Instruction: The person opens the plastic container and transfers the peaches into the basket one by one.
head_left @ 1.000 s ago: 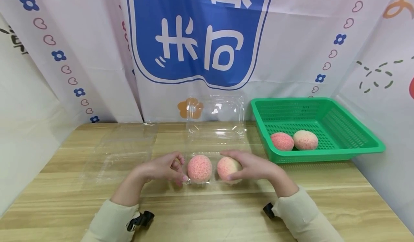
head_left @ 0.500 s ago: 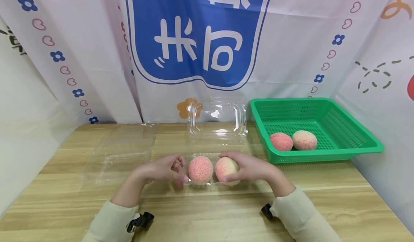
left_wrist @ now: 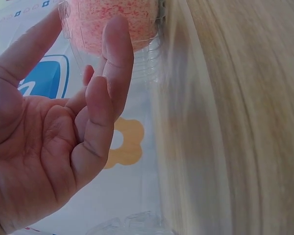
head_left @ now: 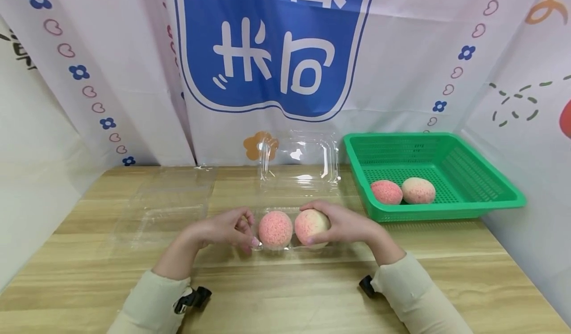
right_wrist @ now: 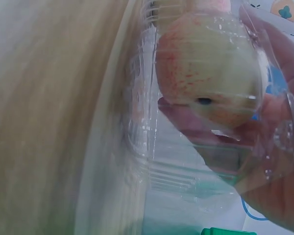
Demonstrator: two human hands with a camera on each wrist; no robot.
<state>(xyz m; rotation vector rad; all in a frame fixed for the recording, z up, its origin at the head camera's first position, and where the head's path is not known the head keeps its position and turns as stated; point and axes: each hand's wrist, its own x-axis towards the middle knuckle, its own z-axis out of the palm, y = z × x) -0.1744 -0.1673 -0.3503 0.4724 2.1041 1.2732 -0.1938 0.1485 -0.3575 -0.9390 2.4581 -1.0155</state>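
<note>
A pink speckled peach [head_left: 275, 230] sits at the left of a clear plastic box [head_left: 292, 250], its lid [head_left: 299, 163] raised behind. My right hand [head_left: 341, 223] holds a pale cream-and-pink peach [head_left: 309, 226] at the box's right side, thumb in front and fingers behind. Through the clear wall, the right wrist view shows a dark hole in this peach [right_wrist: 210, 68]. At the box's left front corner, my left hand [head_left: 229, 229] touches the rim with its thumb tip; its other fingers [left_wrist: 118, 54] bend loosely beside the box.
A green basket [head_left: 490, 207] at the right contains a pink peach [head_left: 386, 192] and a paler peach [head_left: 418, 191]. Another open clear box [head_left: 165, 215] lies on the wooden table [head_left: 285, 294] at the left. A printed white curtain [head_left: 392, 66] hangs behind.
My right hand and the pale peach have shifted slightly left, closer to the pink peach. My left hand stays at the box's left corner.
</note>
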